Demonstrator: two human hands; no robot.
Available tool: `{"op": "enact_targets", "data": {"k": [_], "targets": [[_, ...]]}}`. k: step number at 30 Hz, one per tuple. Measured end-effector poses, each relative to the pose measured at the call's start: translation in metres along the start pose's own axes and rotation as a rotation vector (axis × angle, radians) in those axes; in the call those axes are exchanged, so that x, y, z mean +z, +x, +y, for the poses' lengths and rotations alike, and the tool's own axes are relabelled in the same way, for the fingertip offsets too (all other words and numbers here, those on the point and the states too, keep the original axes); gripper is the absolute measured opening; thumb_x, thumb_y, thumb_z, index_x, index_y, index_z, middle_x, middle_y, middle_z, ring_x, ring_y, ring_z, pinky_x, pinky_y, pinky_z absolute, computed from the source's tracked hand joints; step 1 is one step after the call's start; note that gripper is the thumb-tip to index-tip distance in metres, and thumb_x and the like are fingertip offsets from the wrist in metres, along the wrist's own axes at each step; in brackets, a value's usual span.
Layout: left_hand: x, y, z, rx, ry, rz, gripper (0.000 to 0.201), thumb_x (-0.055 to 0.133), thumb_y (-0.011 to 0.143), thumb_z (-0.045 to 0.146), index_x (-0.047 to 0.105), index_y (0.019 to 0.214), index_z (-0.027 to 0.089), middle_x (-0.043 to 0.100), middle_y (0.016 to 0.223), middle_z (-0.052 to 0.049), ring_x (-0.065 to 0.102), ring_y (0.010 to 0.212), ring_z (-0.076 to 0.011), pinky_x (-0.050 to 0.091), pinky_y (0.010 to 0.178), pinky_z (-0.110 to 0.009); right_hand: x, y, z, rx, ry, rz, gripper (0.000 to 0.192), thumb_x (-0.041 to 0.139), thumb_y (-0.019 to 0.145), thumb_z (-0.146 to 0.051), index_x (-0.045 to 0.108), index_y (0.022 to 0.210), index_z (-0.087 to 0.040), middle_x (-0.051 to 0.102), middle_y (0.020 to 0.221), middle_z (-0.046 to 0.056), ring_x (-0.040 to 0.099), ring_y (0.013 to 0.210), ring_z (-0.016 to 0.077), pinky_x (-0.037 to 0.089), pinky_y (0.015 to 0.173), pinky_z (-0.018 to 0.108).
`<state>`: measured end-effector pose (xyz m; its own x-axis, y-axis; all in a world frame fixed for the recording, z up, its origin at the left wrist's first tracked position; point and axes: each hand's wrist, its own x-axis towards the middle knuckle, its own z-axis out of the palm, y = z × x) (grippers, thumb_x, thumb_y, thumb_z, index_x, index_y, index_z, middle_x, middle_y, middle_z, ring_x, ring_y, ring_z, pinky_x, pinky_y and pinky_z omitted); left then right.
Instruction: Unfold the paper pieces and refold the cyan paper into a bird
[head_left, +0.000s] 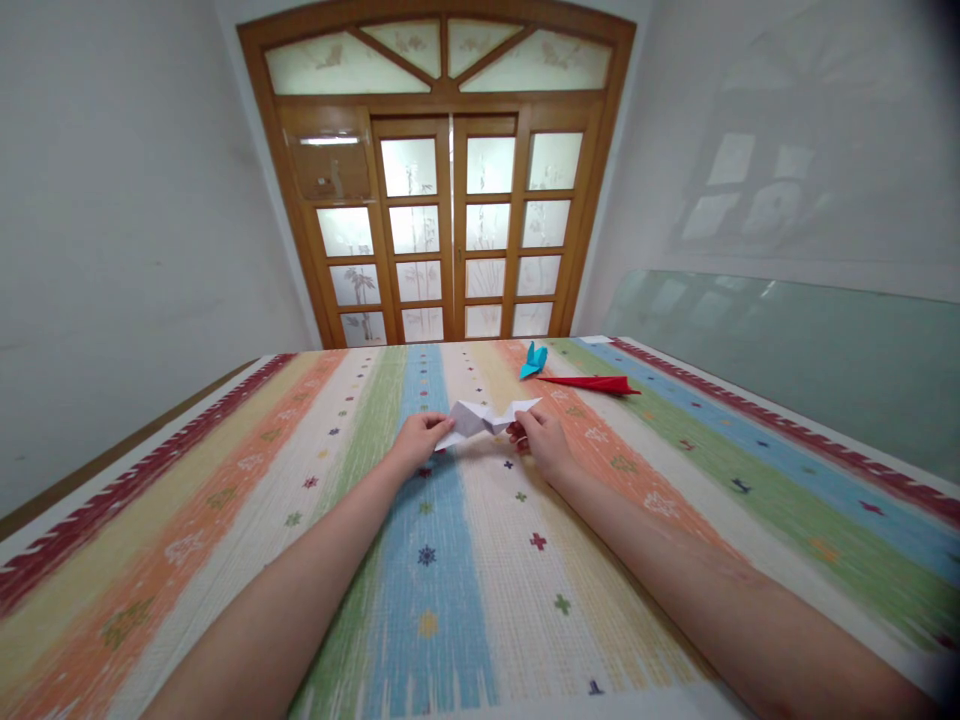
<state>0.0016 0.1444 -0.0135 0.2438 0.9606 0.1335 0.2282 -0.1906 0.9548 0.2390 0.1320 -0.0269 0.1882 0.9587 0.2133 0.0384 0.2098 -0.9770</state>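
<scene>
Both grips are pinched shut on one white folded paper (487, 417): the left hand (420, 437) closes thumb and fingers on its left end, the right hand (541, 440) nips its right end, and the paper stretches between them just above the cloth, creased into several peaks. Whether its underside touches the cloth is hard to tell from this angle.

The desk (225, 520) fills the lower view, covered by a striped cloth (750, 450) in red, yellow, orange, green, blue and cream bands with small cross and flower marks. The paper sits near the middle of the desk's width, toward the far edge, over the blue and cream bands.

Beyond the right hand, near the far edge, a red paper plane (596, 383) lies flat, pointing right. Just beside its left end stands a smaller blue folded paper figure (534, 361).

Behind the desk is a wooden glazed door (450, 220).
</scene>
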Motion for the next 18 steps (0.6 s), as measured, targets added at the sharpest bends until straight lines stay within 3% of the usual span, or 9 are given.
{"op": "enact_targets", "data": {"k": [4,10,14,18], "targets": [[0.0,0.002,-0.004,-0.035,-0.01,0.019,0.039,0.066,0.081,0.051,0.073,0.091,0.013,0.065,0.076,-0.005,0.053,0.06,-0.0136,0.039,0.051,-0.022,0.0,0.0,0.001,0.04,0.05,-0.012,0.024,0.06,0.077,-0.041,0.06,0.066,-0.019,0.068,0.065,0.006,0.06,0.051,0.0173,0.046,0.04,0.025],[0.001,0.006,-0.012,-0.043,0.006,0.02,0.029,0.074,0.076,0.038,0.072,0.093,0.014,0.067,0.073,-0.004,0.051,0.054,-0.0111,0.035,0.048,-0.021,-0.003,0.004,0.005,0.066,0.105,-0.003,0.025,0.062,0.077,-0.042,0.059,0.068,-0.019,0.069,0.066,0.007,0.062,0.052,0.0185,0.048,0.04,0.025],[0.002,0.007,-0.014,-0.023,0.026,0.015,0.032,0.075,0.074,0.029,0.07,0.103,0.015,0.066,0.072,-0.002,0.052,0.054,-0.0106,0.039,0.05,-0.021,-0.004,0.007,0.007,0.068,0.113,0.011,0.027,0.061,0.076,-0.043,0.058,0.068,-0.018,0.068,0.065,0.007,0.061,0.051,0.0179,0.048,0.04,0.025],[0.001,0.008,-0.014,0.019,0.075,0.019,0.024,0.07,0.076,0.025,0.07,0.098,0.016,0.067,0.074,-0.003,0.053,0.055,-0.0114,0.041,0.052,-0.022,-0.003,0.006,0.006,0.035,0.073,0.021,0.026,0.059,0.078,-0.043,0.058,0.068,-0.019,0.068,0.066,0.008,0.062,0.052,0.0178,0.048,0.041,0.025]]}}
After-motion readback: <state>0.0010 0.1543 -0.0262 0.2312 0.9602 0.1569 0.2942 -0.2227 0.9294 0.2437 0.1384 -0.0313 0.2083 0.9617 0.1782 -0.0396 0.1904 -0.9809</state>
